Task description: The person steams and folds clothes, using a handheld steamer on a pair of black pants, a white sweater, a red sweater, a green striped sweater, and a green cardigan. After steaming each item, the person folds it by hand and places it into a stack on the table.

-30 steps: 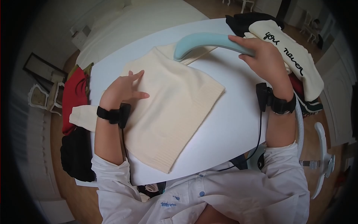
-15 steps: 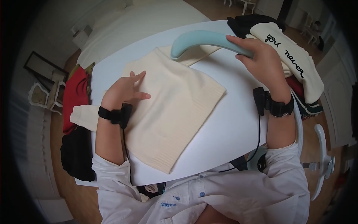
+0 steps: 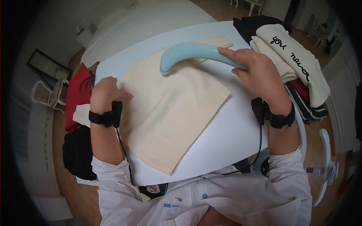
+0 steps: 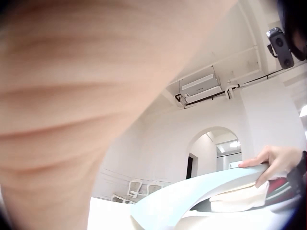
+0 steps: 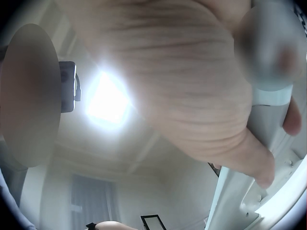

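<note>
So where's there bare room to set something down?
Mostly between the cream sweater's hem and the right forearm; a narrower strip lies between sweater and far table edge. Stacked clothes crowd the right edge, other garments the left.

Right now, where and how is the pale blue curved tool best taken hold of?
Probably by the slimmer, straighter end of the tool, from the right, fingers wrapped round, as the right hand grips it; the wider end curves toward the cream sweater.

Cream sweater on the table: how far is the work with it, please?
The sweater looks laid out on the table. In progress: the right hand holds the blue tool over it. Remaining, probably: smoothing, as its body shows soft creases, and folding, as it lies unfolded.
</note>
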The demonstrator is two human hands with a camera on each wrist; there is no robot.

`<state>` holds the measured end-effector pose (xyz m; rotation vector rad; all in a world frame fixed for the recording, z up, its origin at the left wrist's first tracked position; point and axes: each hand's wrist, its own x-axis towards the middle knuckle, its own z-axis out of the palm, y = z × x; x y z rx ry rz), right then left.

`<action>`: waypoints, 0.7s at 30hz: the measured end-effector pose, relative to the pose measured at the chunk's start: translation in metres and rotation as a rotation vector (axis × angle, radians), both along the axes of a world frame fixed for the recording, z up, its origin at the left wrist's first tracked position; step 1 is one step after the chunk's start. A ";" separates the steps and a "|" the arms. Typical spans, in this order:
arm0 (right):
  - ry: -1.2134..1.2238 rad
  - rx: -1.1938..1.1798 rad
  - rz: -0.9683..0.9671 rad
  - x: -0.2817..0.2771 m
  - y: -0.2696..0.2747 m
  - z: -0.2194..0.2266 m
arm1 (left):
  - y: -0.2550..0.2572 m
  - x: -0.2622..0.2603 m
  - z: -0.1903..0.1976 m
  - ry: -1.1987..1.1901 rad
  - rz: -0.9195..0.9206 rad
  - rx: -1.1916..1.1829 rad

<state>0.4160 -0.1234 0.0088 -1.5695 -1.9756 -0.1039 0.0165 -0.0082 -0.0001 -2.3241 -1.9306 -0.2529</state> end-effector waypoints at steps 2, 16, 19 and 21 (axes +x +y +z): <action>0.013 -0.027 -0.039 0.004 0.002 0.001 | 0.004 -0.015 0.001 0.034 0.027 0.028; 0.030 -0.084 -0.101 0.024 0.009 0.002 | 0.053 -0.022 -0.006 -0.374 0.054 0.081; -0.003 -0.038 -0.269 0.028 0.005 0.013 | 0.048 0.017 -0.016 -0.418 -0.258 0.327; 0.003 0.080 -0.300 0.031 0.011 0.009 | 0.032 0.049 -0.033 -0.373 -0.398 0.176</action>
